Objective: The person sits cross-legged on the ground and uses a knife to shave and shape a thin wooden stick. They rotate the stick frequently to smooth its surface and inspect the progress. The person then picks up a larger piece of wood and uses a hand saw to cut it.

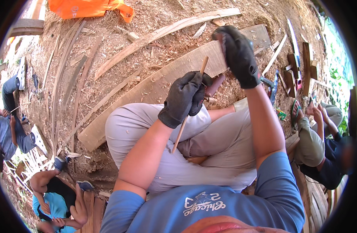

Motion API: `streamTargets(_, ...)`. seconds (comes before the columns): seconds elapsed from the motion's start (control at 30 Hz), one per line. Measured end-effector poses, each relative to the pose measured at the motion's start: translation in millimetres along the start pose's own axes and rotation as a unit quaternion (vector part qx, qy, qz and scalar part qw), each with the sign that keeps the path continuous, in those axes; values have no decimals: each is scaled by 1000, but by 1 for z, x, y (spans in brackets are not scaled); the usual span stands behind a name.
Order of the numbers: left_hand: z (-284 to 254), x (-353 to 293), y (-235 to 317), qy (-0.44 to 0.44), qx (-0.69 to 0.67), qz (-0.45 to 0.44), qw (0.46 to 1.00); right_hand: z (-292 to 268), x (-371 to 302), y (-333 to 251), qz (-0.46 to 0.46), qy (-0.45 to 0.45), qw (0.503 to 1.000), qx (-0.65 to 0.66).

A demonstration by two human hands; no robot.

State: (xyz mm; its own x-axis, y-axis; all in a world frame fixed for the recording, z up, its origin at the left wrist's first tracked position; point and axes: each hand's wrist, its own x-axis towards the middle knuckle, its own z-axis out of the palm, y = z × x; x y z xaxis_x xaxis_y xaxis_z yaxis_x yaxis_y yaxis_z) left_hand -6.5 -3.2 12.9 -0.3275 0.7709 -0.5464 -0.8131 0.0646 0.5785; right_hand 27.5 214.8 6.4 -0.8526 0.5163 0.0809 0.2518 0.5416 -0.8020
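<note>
My left hand (183, 95), in a black glove, is closed around a thin, round wooden stick (180, 134). The stick slants over my lap, its upper end poking out past my thumb. Farther off and to the right, above a wide plank (135, 106), is my gloved right hand (238, 54). Its fingers are curled, and a narrow dark reddish edge shows along their left side; what it belongs to is hidden. Next to my left hand lies a smooth reddish-brown rounded piece (215, 86), partly covered by the glove.
Wood shavings cover the ground around a long curved strip (163, 35) and several slats. An orange bag (85, 8) lies at the far edge. On the right are a handsaw (293, 50) and wood blocks (308, 66). Other people sit left (15, 124), lower left (56, 202) and right (322, 143).
</note>
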Motion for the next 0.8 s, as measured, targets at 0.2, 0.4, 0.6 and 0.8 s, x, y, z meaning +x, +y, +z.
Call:
streamTargets(0.2,0,-7,-1,-22,-19,-18,999,11,-6,68,40,-70,975,-209)
streamTargets(0.4,-1,1,-1,-6,10,0,1000,2,-2,7,-112,-8,988,-105)
streamTargets(0.6,3,-10,7,-47,-10,-11,999,5,-1,61,188,-31,977,-99)
streamTargets(0.8,-2,1,-5,8,26,-4,1000,9,-12,-4,-212,-40,968,-125)
